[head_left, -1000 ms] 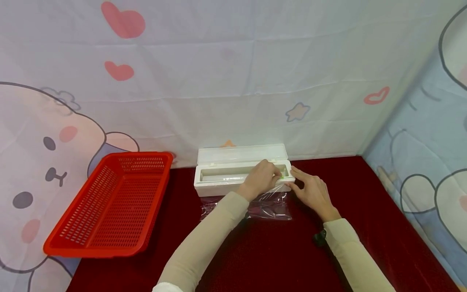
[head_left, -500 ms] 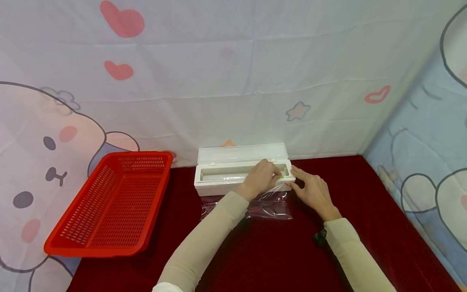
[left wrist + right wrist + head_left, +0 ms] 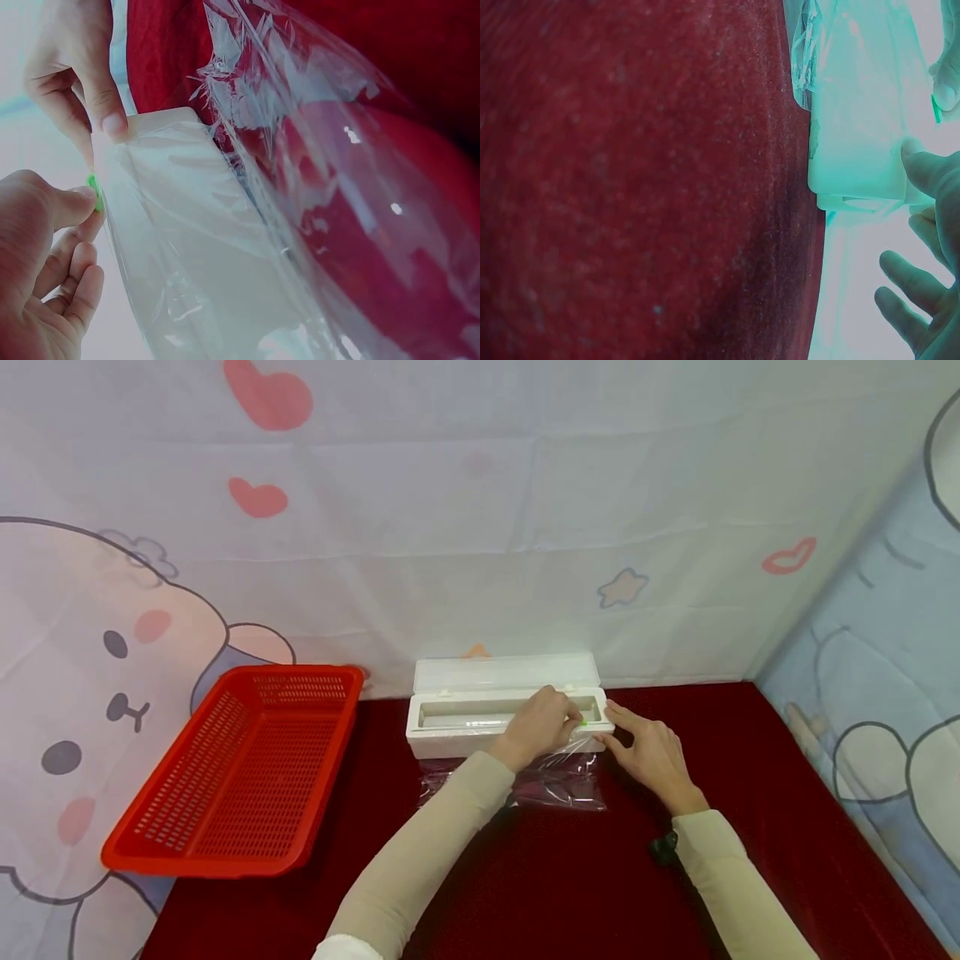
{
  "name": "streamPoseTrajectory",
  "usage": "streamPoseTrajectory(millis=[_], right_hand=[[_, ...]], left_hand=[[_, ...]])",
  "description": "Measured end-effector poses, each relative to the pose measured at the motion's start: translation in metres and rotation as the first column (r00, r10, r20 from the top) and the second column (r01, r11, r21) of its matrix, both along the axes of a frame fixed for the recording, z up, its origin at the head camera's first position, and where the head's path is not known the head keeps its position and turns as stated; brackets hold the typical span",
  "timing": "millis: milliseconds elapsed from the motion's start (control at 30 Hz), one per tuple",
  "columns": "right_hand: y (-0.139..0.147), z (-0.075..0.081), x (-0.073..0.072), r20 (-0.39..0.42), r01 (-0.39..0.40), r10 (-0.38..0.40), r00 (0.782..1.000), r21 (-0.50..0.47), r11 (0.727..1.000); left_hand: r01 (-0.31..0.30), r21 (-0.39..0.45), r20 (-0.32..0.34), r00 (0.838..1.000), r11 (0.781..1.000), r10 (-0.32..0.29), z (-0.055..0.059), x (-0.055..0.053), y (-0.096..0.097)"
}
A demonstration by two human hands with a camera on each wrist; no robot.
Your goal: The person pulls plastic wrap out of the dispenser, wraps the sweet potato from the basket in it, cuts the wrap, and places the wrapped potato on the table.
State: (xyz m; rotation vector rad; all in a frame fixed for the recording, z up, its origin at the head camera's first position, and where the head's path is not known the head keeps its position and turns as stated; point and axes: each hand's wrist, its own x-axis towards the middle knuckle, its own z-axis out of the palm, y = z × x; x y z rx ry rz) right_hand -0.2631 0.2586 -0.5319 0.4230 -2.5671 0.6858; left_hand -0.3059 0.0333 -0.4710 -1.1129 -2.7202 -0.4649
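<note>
Step in hand, as I read it: working the green tab [image 3: 94, 193] at the right end of the front edge of the white box [image 3: 450, 746]. Left hand [image 3: 534, 728] is pinching the tab between thumb and finger. Right hand [image 3: 651, 753] is gripping the box's right end, thumb on the front face, index finger at the upper corner.

Box is sitting at the rear of the bench [image 3: 570, 877], close to the backdrop [image 3: 465, 560]. Lid [image 3: 506, 674] is standing raised behind it; a white roll [image 3: 472, 721] is lying in the trough. Clear film [image 3: 352, 202] is draping over the front face and spreading wrinkled onto the cloth.

Next move probably calls for the right hand bracing that end, a firm pinch on the tab and film lying flat under it. Possible trouble: film bunching, box skidding.

Surface: dark red, velvety cloth is covering the bench. Red perforated basket [image 3: 198, 866] is sitting at the left, well apart from the box. Room: pale sheets printed with hearts and cartoon animals are hanging behind and at right.
</note>
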Motion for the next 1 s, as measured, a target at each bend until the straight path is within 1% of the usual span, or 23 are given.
streamPoseTrajectory(millis=[100,233,433,700,867,1000], right_hand=[[-0.0003,-0.0011,0.0002,0.006,-0.004,0.004,1.000,0.003,1.000],[0.0003,-0.0016,-0.0005,-0.002,-0.001,0.001,1.000,0.005,1.000],[0.0064,-0.0028,0.0022,-0.019,0.007,-0.007,1.000,0.009,1.000],[0.0047,-0.0033,0.0010,-0.025,0.007,-0.007,1.000,0.014,1.000],[0.0021,-0.0032,-0.0007,-0.021,-0.001,0.001,1.000,0.012,1.000],[-0.0004,-0.0032,-0.0023,-0.019,-0.007,0.008,1.000,0.012,1.000]], left_hand=[[-0.001,-0.013,0.005,1.000,1.000,0.001,-0.0013,0.0002,-0.0008],[-0.007,-0.014,-0.006,1.000,1.000,0.006,-0.0012,0.0001,-0.0018],[0.011,-0.013,-0.011,1.000,1.000,-0.011,-0.0015,0.0009,0.0029],[0.011,-0.016,-0.037,0.999,1.000,-0.012,-0.0036,-0.0003,0.0007],[0.003,-0.022,-0.023,1.000,1.000,-0.004,-0.0010,0.0009,-0.0031],[-0.007,-0.030,-0.025,1.000,1.000,0.006,0.0012,0.0017,-0.0062]])
